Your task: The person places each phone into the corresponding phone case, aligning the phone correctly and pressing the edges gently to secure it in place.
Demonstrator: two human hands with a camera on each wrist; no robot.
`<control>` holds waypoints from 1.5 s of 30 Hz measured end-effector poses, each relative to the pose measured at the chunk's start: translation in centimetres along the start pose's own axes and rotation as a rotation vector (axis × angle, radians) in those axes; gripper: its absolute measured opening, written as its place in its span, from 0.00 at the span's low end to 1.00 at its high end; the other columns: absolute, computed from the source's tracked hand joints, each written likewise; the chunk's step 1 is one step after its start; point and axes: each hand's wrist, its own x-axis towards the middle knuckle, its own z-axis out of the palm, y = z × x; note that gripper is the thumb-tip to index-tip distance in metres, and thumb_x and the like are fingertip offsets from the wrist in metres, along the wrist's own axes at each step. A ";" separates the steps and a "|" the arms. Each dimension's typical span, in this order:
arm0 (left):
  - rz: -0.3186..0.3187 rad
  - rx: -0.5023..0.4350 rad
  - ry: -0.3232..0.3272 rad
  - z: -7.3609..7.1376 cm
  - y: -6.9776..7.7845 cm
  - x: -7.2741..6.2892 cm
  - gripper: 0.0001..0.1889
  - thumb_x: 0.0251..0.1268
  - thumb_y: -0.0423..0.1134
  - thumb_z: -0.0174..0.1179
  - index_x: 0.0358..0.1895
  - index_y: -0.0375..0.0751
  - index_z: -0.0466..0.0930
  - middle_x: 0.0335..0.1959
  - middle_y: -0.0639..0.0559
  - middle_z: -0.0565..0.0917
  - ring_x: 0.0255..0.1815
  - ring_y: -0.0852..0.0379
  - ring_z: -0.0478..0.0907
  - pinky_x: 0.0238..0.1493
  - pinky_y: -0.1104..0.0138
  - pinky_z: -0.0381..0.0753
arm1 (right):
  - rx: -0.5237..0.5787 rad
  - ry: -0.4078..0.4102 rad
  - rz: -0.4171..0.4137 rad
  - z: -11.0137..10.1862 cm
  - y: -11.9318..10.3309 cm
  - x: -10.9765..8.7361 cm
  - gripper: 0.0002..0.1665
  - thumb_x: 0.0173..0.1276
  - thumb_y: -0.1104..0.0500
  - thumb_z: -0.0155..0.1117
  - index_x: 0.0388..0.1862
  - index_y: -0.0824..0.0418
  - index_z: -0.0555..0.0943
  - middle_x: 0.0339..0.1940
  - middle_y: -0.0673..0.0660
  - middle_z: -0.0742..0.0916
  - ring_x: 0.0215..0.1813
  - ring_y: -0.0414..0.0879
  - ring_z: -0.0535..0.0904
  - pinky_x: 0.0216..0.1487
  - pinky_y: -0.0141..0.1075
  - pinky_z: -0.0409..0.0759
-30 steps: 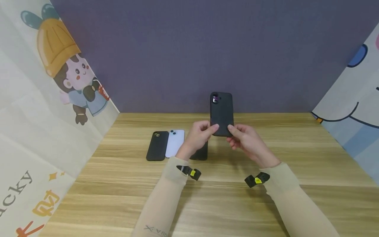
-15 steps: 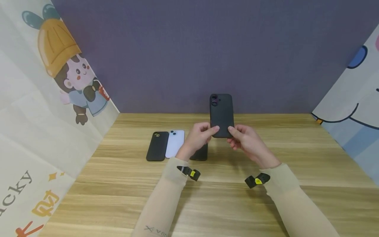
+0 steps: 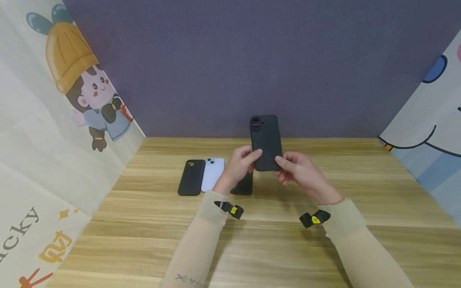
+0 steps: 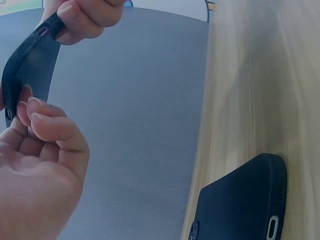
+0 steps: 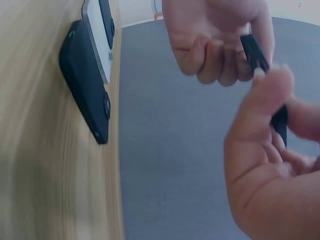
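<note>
Both hands hold up a black phone case (image 3: pixel 265 138) in front of the backdrop, its back and camera corner facing me. My left hand (image 3: pixel 239 166) pinches its lower left side, with the thumb on the back. At the lower right corner, my right hand (image 3: pixel 299 172) pinches it the same way. The left wrist view shows the held case's (image 4: pixel 25 47) bottom edge with speaker holes and a port opening; I cannot tell whether a phone is inside. Below the left hand lies another black phone case (image 3: pixel 245 186), partly hidden by that hand.
Left of the hands, a pale lilac phone (image 3: pixel 213 175) lies on the wooden table (image 3: pixel 273 248) alongside a black phone case (image 3: pixel 191 178). A dark grey-purple backdrop (image 3: pixel 201 72) stands behind the table. Printed cloths hang at both sides.
The held case has come slightly down and left, and its top now leans left. Both hands keep their grip, and the things on the table lie where they were.
</note>
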 end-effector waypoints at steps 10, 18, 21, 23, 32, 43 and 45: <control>0.032 0.001 -0.107 -0.5 0.1 -0.2 0.15 0.72 0.40 0.57 0.25 0.39 0.76 0.16 0.55 0.69 0.17 0.57 0.65 0.25 0.66 0.68 | -0.031 -0.067 0.036 -1.1 -0.5 -0.2 0.24 0.78 0.43 0.58 0.41 0.66 0.75 0.26 0.56 0.81 0.25 0.45 0.77 0.29 0.39 0.81; 0.023 -0.039 -0.201 -0.2 0.4 -0.5 0.15 0.72 0.40 0.55 0.24 0.40 0.77 0.14 0.56 0.68 0.16 0.57 0.63 0.24 0.66 0.66 | 0.114 0.028 -0.035 -2.0 -0.9 -0.4 0.26 0.80 0.40 0.53 0.29 0.58 0.77 0.21 0.52 0.79 0.22 0.43 0.74 0.25 0.36 0.76; 0.015 -0.082 -0.210 -0.2 0.4 -0.5 0.14 0.71 0.39 0.55 0.25 0.40 0.80 0.15 0.56 0.73 0.15 0.59 0.65 0.23 0.67 0.65 | 0.170 0.059 -0.055 -2.0 -1.1 -0.5 0.25 0.79 0.42 0.55 0.29 0.59 0.77 0.21 0.52 0.80 0.22 0.42 0.74 0.24 0.34 0.76; 0.009 -0.113 -0.221 -0.2 0.3 -0.5 0.13 0.70 0.38 0.54 0.27 0.41 0.82 0.17 0.56 0.77 0.15 0.60 0.67 0.21 0.67 0.65 | 0.212 0.086 -0.066 -2.1 -1.1 -0.5 0.24 0.79 0.43 0.56 0.29 0.59 0.77 0.21 0.51 0.80 0.22 0.42 0.74 0.24 0.33 0.75; -0.009 -0.226 -0.265 -0.3 0.1 -0.3 0.13 0.68 0.35 0.51 0.30 0.42 0.86 0.24 0.53 0.85 0.21 0.60 0.81 0.24 0.68 0.77 | 0.330 0.096 -0.081 -2.5 -1.1 -0.6 0.24 0.80 0.44 0.55 0.28 0.59 0.79 0.19 0.51 0.80 0.19 0.41 0.73 0.21 0.32 0.73; 0.006 -0.228 -0.174 -0.4 0.0 -0.1 0.16 0.69 0.35 0.51 0.22 0.43 0.81 0.19 0.54 0.80 0.18 0.61 0.78 0.28 0.69 0.77 | 0.300 0.044 -0.096 -2.7 -0.9 -0.7 0.26 0.81 0.44 0.53 0.26 0.57 0.82 0.16 0.50 0.81 0.14 0.39 0.72 0.16 0.31 0.69; 0.010 -0.228 -0.142 -0.4 -0.1 0.0 0.16 0.70 0.36 0.50 0.20 0.44 0.78 0.18 0.55 0.76 0.16 0.62 0.74 0.24 0.69 0.72 | 0.302 0.060 -0.111 -2.6 -0.9 -0.7 0.27 0.81 0.44 0.53 0.26 0.57 0.82 0.16 0.50 0.81 0.14 0.39 0.72 0.16 0.31 0.69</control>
